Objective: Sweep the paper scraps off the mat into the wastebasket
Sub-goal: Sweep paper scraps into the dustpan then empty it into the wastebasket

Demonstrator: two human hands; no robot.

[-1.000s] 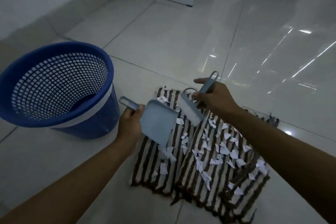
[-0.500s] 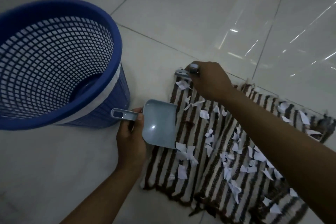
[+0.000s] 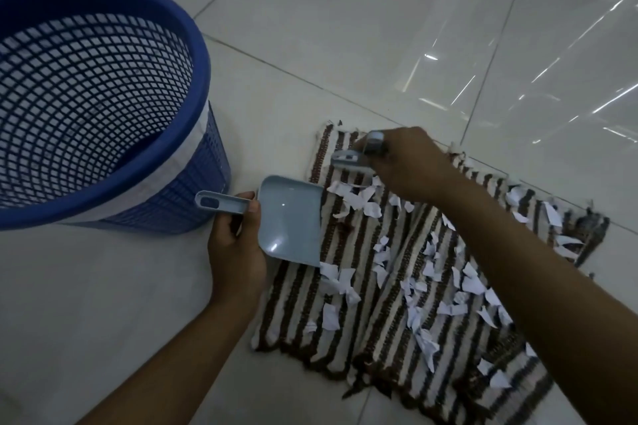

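Wastebasket (image 3: 103, 107) beside dustpan (image 3: 291, 221), scraps (image 3: 414, 272) across mat (image 3: 345, 338)

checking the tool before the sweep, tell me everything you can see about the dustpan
The dustpan is small, pale blue-grey glossy plastic with a shallow scoop and a flat handle ending in a slotted hang hole. The left hand grips the handle. It is empty; its open lip lies along the striped mat's left edge, with paper scraps near the lip, beside the blue wastebasket.

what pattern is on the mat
Brown and cream stripes on the mat, with frayed edges; the head view shows it well.
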